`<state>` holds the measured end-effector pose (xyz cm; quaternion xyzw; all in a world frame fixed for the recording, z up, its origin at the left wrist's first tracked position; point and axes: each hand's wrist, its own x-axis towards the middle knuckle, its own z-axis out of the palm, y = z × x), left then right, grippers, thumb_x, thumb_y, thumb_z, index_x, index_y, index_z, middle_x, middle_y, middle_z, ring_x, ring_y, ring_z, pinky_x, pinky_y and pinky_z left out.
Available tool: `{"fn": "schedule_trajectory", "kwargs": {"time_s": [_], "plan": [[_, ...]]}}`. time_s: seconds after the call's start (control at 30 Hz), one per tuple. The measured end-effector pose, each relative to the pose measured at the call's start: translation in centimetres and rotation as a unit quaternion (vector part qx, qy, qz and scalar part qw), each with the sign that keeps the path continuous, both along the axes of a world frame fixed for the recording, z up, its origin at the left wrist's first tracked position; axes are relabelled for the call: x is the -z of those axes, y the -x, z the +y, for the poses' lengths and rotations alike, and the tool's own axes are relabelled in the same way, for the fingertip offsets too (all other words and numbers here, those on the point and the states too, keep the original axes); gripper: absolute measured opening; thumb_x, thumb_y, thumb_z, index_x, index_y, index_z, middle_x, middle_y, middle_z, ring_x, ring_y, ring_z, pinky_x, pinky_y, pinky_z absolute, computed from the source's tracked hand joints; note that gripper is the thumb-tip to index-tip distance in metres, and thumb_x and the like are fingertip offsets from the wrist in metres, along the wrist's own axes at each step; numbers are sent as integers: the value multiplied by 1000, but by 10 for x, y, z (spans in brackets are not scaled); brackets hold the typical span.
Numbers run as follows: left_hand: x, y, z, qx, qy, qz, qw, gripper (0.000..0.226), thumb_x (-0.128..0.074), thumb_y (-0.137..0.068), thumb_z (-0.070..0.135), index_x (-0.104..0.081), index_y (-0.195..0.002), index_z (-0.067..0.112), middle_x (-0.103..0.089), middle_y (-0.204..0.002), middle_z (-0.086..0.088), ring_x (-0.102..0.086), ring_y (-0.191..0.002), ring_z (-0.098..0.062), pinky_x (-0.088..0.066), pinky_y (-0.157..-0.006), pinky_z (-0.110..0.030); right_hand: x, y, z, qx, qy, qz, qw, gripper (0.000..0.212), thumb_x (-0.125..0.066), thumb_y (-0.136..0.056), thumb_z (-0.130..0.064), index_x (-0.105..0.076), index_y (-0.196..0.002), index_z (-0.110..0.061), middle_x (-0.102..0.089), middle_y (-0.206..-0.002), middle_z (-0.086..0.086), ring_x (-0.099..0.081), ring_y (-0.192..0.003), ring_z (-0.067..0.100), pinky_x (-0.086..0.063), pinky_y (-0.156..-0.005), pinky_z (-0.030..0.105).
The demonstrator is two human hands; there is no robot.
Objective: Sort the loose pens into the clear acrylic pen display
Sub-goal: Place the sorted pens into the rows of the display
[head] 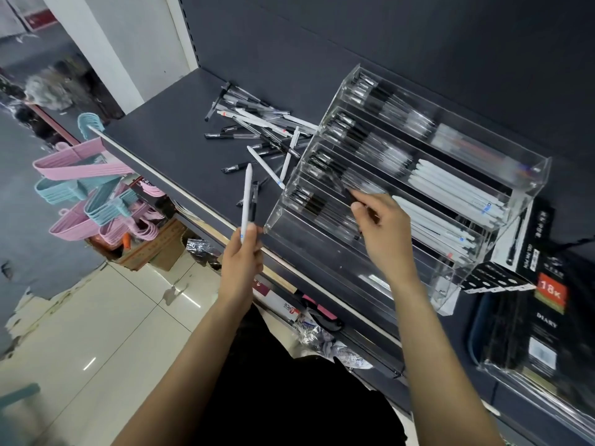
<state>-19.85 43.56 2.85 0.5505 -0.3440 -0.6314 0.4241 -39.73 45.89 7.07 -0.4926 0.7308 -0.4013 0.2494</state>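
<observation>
Hands: left (243, 252) grips white pen (247, 197); right (380, 226) pinches black pen (349, 193).

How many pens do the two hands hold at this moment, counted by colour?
white pen: 1, in the left hand
black pen: 2, one in the left hand, one pinched by the right hand
Total: 3

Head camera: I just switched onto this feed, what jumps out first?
The tiered clear acrylic pen display on the dark shelf dominates, its rows holding black-and-clear pens at one end and white pens at the other. The right hand pinches a dark pen over a lower tier, while the left hand holds a white pen and a black pen upright. Loose pens lie piled left of the display.
</observation>
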Motion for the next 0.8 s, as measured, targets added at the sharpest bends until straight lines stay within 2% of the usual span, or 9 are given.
{"fn": "schedule_trajectory", "kwargs": {"time_s": [0.07,0.17,0.27,0.43,0.5,0.6,0.67,0.8], "plan": [[2,-3,-3,-6,-21,21,1000,27,-37,-102,32,-56,-91,16,-31,-57,10,-25,-46,-4,-24,-41,-16,8,3,-9,-25,-6,103,994,28,-57,-93,-16,-62,-121,-16,-61,-97,-3,-54,-81,7,-48,-72,17],[3,-3,-4,-5,-44,64,997,27,-35,-101,27,-58,-94,15,-31,-60,7,-22,-47,-6,-23,-39,-16,21,-6,-28,-58,-23,167,984,19,-61,-90,-14,-64,-109,-15,-67,-93,-1,-58,-79,8,-52,-69,23],[3,-1,-2,7,-28,66,997,27,-34,-102,21,-59,-100,11,-34,-63,7,-24,-48,-5,-25,-41,-16,35,-16,-41,-85,-56,186,977,15,-60,-90,-12,-66,-103,-16,-69,-97,1,-62,-82,11,-56,-70,28],[4,-3,-3,22,-2,46,999,28,-37,-103,23,-62,-111,12,-53,-72,8,-42,-59,-5,-34,-55,-17,41,-22,-45,-93,-72,201,972,20,-50,-94,-11,-68,-101,-18,-69,-91,0,-58,-71,11,-51,-59,28],[3,-3,-4,25,-5,42,999,26,-40,-102,25,-62,-112,15,-63,-77,10,-52,-67,-6,-40,-61,-18,41,-23,-44,-96,-76,208,970,21,-49,-95,-12,-68,-103,-17,-69,-96,-1,-60,-81,13,-50,-62,28],[1,-1,-5,28,-9,51,998,23,-42,-101,25,-62,-110,19,-69,-83,11,-59,-74,-5,-44,-67,-19,39,-25,-39,-92,-84,231,965,23,-47,-96,-16,-66,-108,-19,-66,-104,-2,-56,-96,16,-42,-66,23],[-2,1,-4,33,-12,54,998,21,-42,-101,25,-62,-109,21,-70,-85,11,-59,-76,-5,-46,-69,-20,35,-29,-35,-77,-61,207,973,22,-48,-96,-18,-66,-108,-19,-65,-103,-2,-56,-95,15,-40,-66,21],[-4,10,-1,58,3,44,997,23,-42,-101,22,-61,-112,16,-70,-89,8,-60,-76,-6,-50,-71,-21,21,-50,-29,-90,-28,29,995,17,-56,-93,-26,-67,-104,-20,-66,-98,-6,-59,-85,5,-46,-68,11]]}}
